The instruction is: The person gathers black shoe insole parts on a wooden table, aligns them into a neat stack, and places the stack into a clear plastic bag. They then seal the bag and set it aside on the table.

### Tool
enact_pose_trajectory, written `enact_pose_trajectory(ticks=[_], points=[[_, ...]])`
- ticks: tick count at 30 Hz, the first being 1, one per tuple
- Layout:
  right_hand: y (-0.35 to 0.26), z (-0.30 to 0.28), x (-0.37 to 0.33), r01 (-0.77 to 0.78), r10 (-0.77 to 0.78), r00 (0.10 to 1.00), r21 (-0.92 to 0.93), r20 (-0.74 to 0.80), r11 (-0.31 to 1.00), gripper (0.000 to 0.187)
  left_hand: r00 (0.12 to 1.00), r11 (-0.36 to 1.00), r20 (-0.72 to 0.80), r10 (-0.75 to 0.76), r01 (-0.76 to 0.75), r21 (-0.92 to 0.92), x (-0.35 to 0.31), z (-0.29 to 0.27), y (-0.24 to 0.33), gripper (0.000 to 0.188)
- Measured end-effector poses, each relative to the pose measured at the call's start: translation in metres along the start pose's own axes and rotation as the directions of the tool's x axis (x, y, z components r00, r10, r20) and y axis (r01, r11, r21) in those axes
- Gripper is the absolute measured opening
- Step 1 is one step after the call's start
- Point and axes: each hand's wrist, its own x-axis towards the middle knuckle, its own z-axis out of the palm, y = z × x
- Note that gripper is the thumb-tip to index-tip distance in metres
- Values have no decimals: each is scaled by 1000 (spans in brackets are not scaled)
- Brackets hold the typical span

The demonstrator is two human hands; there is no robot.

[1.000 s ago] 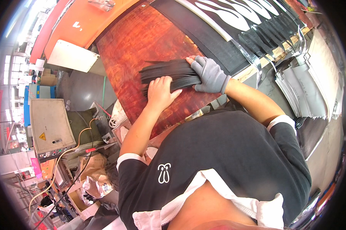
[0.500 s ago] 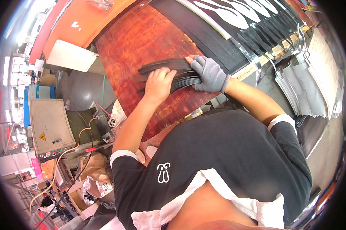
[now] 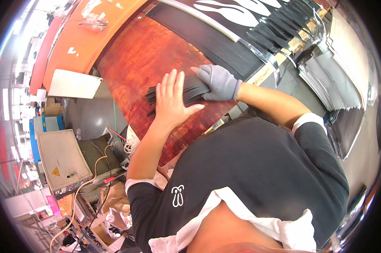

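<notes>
On the reddish-brown board point(image 3: 131, 55) lies a bundle of thin, dark strips point(image 3: 193, 89), stacked in layers. Spread fingers mark my bare left hand point(image 3: 171, 101), laid over the left part of the bundle with the thumb pointing right; whether the palm presses on it I cannot tell. Around the bundle's right end curl the fingers of my right hand point(image 3: 219, 83), which wears a grey glove with bare fingertips. Its palm hides that end of the strips.
Beyond the board, a black sheet point(image 3: 207, 40) carries a pale tube point(image 3: 203, 19), white cut-out shapes point(image 3: 228, 12) and several black strips point(image 3: 279, 29). Stacked sheets point(image 3: 332, 76) hang at the right. A control box point(image 3: 63, 154) with cables stands left, below an orange panel point(image 3: 85, 42).
My left hand has opened from a curled grip on the strips to spread fingers. The strips sit closer together. My right hand keeps its hold, and the view has shifted slightly.
</notes>
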Motion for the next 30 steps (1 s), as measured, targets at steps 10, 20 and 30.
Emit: enact_pose_trajectory(ticks=[10,20,30], points=[[30,-12,-39,-427,772,635,829,-9,361,59,988,993,154,-2,21,-119,18,38,-21,103],[32,18,-32,-93,830,460,946,316,-310,64,955,976,275,-115,160,-148,22,24,-18,101],[32,27,-23,-518,735,667,783,119,344,54,952,985,307,-9,62,-164,30,25,-20,88]])
